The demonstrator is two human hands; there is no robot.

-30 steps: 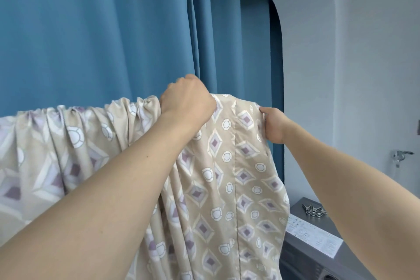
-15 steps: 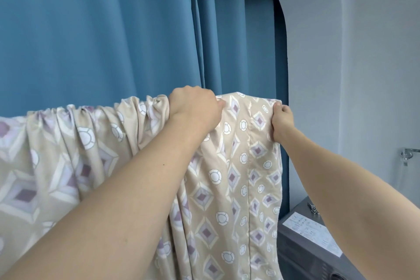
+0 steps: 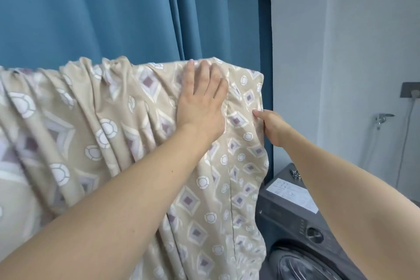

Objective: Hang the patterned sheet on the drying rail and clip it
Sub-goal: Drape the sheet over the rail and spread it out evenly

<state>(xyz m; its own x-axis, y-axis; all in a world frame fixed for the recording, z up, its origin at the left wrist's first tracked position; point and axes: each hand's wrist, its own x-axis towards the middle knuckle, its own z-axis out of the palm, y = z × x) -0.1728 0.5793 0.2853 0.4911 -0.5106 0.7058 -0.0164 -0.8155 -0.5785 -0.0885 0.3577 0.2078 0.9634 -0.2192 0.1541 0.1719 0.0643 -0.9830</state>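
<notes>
One beige cotton sheet (image 3: 136,134) printed with purple diamonds and white rings hangs in gathered folds over a rail hidden beneath its top fold, in front of a blue pleated curtain (image 3: 113,11). The left hand (image 3: 201,102) lies flat on it near the top with fingers straight and together, while the right hand (image 3: 271,126) pinches its right edge lower down. One dark grey front-loading washing machine (image 3: 302,236) stands at lower right, carrying one white label (image 3: 292,194) with print too small to read and a few metal clips (image 3: 295,174) I cannot count.
</notes>
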